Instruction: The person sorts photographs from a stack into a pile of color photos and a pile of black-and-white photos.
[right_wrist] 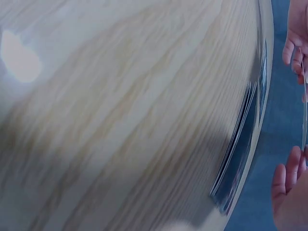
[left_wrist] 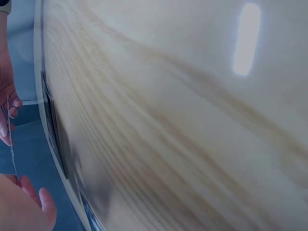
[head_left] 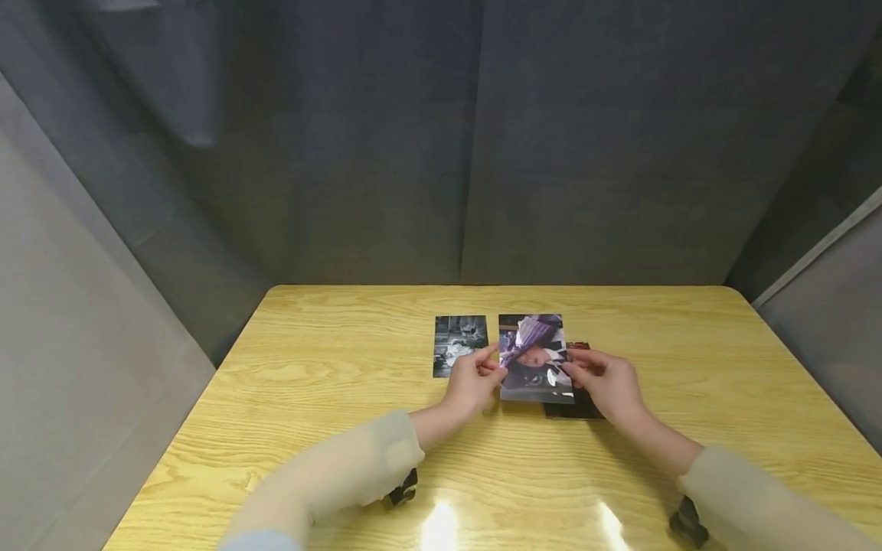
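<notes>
Both hands hold a glossy photo print (head_left: 532,360) up over the table, its picture turned sideways with a purple striped area. My left hand (head_left: 474,380) pinches its left edge between thumb and fingers. On the opposite edge, my right hand (head_left: 612,383) pinches it the same way. Seen edge-on in the left wrist view, the print (left_wrist: 12,151) is a thin line between the hands. Partly hidden below the right hand lies a dark stack of prints (head_left: 573,410), whose layered edges (right_wrist: 236,144) show in the right wrist view. A grey-toned print (head_left: 455,337) lies flat behind the left hand.
The wood-grain table (head_left: 310,367) has rounded far corners. Dark grey curtain (head_left: 372,153) hangs behind it, and pale panels (head_left: 62,344) stand at the sides. Light glares off the near tabletop. Dark devices (head_left: 403,488) sit under the sleeve cuffs.
</notes>
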A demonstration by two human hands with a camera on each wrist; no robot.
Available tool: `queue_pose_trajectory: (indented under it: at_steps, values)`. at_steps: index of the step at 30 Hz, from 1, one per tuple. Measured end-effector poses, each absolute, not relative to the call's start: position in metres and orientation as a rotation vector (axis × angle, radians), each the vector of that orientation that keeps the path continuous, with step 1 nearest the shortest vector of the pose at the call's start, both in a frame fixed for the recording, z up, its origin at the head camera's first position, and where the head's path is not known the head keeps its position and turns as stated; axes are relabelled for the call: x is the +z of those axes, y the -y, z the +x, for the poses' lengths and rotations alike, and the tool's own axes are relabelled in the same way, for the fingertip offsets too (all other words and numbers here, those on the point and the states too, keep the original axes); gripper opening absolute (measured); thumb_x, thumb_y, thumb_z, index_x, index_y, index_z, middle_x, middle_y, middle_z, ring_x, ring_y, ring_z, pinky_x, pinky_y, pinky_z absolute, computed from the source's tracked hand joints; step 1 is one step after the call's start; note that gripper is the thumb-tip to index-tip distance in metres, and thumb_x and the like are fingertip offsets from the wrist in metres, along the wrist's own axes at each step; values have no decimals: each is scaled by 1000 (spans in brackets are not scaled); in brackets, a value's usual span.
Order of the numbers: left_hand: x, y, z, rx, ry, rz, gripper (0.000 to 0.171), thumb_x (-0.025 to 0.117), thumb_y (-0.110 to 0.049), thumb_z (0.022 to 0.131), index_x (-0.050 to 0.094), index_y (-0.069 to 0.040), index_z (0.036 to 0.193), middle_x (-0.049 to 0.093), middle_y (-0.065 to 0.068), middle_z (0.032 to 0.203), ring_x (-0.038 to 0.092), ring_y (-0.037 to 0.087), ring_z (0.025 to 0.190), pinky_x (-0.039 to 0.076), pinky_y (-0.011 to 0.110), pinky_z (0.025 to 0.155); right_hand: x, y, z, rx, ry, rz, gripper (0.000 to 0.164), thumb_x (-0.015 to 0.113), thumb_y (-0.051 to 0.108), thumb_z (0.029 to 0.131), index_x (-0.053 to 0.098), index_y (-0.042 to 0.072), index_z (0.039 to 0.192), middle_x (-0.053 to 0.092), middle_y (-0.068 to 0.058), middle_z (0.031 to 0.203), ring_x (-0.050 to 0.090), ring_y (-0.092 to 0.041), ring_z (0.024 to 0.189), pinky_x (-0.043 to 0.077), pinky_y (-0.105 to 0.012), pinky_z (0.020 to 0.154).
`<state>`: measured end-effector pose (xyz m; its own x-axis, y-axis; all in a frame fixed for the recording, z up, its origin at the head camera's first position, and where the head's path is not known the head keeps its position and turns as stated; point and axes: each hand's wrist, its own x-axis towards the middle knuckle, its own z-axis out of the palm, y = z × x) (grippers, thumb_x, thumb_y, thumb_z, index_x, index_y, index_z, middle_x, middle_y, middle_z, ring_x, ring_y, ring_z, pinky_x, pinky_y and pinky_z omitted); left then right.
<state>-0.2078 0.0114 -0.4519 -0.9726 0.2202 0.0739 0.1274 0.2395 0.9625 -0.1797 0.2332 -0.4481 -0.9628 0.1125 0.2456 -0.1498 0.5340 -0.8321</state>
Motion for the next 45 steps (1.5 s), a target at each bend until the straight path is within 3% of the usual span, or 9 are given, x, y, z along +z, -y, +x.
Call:
queue_pose_trajectory:
  at_steps: [7,11,14,18,21,30,36,45]
  values:
    - [-451,15,-200,1903,-2379,352,50,67,5,88,55,-1,136,62,2,82,54,7,67,40,17,52,-444,-212,-176,1428,2552,59,28,72,3,87,68,-9,111,69,-14,81,62,-16,60,45,-21,48]
    - [-456,27,-196,1921,-2380,356,50,67,6,87,54,2,135,64,5,80,56,9,63,39,15,50,-444,-201,-172,1483,2566,57,28,72,3,87,67,-9,112,69,-13,82,64,-22,60,48,-23,49]
    - [-457,34,-190,1931,-2384,359,49,67,7,87,54,5,134,66,10,80,61,18,63,41,14,51,-447,-194,-169,1475,2581,45,27,72,4,87,69,-7,111,69,-11,80,65,-24,60,45,-24,45]
    - [-456,43,-184,1931,-2362,369,49,66,12,85,52,11,132,66,20,82,63,40,72,42,14,52,-451,-186,-164,1427,2598,26,24,74,5,85,72,-4,108,68,-5,76,61,-18,56,37,-23,41]
    - [-457,52,-180,1911,-2343,373,51,66,13,85,49,14,133,65,23,82,62,45,74,43,14,53,-455,-179,-158,1442,2599,13,23,75,4,84,72,-4,105,67,-4,74,60,-18,54,41,-22,44]
    - [-468,85,-160,1805,-2323,316,60,73,7,80,50,7,136,67,9,74,63,21,62,47,19,52,-464,-153,-138,1589,2641,-38,22,74,-2,81,73,-4,103,66,-2,73,62,-18,52,46,-23,48]
    - [-474,101,-154,1776,-2305,285,61,74,9,78,50,9,135,68,11,73,64,16,59,55,27,57,-471,-141,-134,1636,2654,51,20,75,-4,80,73,-4,100,66,-1,70,59,-17,50,48,-24,49]
    - [-475,111,-146,1712,-2258,243,60,72,9,81,48,11,135,68,10,71,63,15,55,54,29,51,-480,-134,-130,1520,2758,51,17,78,2,79,75,1,95,66,3,66,59,-10,56,47,-25,55]
